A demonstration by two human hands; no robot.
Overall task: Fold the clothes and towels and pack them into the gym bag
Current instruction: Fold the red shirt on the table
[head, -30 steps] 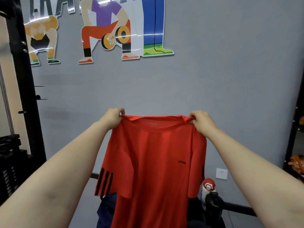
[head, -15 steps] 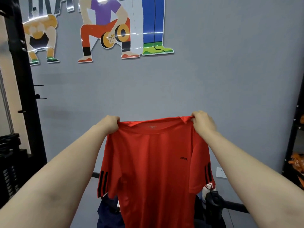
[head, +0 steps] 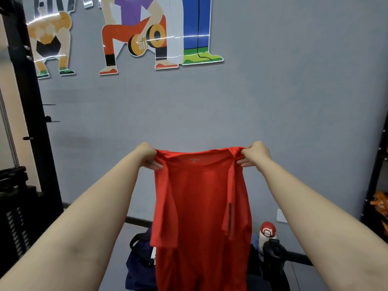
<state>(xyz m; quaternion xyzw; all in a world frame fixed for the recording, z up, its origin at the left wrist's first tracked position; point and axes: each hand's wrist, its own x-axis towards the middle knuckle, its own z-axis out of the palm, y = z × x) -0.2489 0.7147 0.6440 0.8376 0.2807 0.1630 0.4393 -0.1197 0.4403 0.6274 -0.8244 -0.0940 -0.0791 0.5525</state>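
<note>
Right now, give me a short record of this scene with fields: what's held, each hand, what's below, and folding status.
held item: red T-shirt, hanging in the air
left hand: grips the left shoulder of the shirt
right hand: grips the right shoulder
below: navy gym bag; red-capped bottle and black bottle to the right
folding status: sleeves turned inward, not yet packed

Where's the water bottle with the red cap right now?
In the head view it stands low on the right, the red-capped bottle just right of the hanging red T-shirt and behind a black bottle.
</note>
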